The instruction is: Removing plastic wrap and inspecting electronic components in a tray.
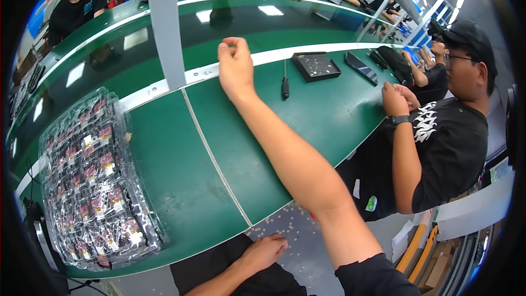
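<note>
My right arm stretches across the green table. My right hand (236, 71) is raised near the white rail along the conveyor, its fingers curled in toward the thumb; anything inside them is hidden. Low in the picture, my left hand (266, 252) rests by my dark-clothed lap, loosely closed, with nothing seen in it. A black-handled screwdriver (285, 85) lies to the right of my right hand. Beside it is a black tray (316, 67) of small pale pieces. At the left stands a stack of clear plastic trays (96, 181), filled with small dark and reddish parts.
A grey upright post (166, 27) stands at the table's far edge, left of my right hand. A dark phone (361, 68) lies farther right. A person in a black cap (452, 131) sits close on my right. Others sit across the dark conveyor belt (241, 19). Small pale bits litter the floor.
</note>
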The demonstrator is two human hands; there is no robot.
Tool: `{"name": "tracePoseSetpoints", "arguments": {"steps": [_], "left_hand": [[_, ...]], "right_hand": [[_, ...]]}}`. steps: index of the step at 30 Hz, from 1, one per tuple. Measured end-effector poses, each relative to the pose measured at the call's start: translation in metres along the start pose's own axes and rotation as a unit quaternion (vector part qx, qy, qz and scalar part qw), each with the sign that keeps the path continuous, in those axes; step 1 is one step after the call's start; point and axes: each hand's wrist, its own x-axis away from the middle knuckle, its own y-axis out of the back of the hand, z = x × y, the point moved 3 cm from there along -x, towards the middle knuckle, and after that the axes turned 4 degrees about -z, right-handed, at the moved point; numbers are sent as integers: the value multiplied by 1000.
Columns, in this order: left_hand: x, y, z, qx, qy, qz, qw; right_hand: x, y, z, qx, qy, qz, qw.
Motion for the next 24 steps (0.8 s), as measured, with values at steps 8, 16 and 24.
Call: {"name": "tracePoseSetpoints", "arguments": {"steps": [8,16,24], "left_hand": [[-1,0,-1,14,16,27,999],[-3,-1,3,22,-37,0,999],[-1,-2,1,35,-38,6,999]], "right_hand": [[4,1,8,3,-22,17,1000],[3,1,6,8,13,16,1000],[2,1,5,9,-8,31,999]]}}
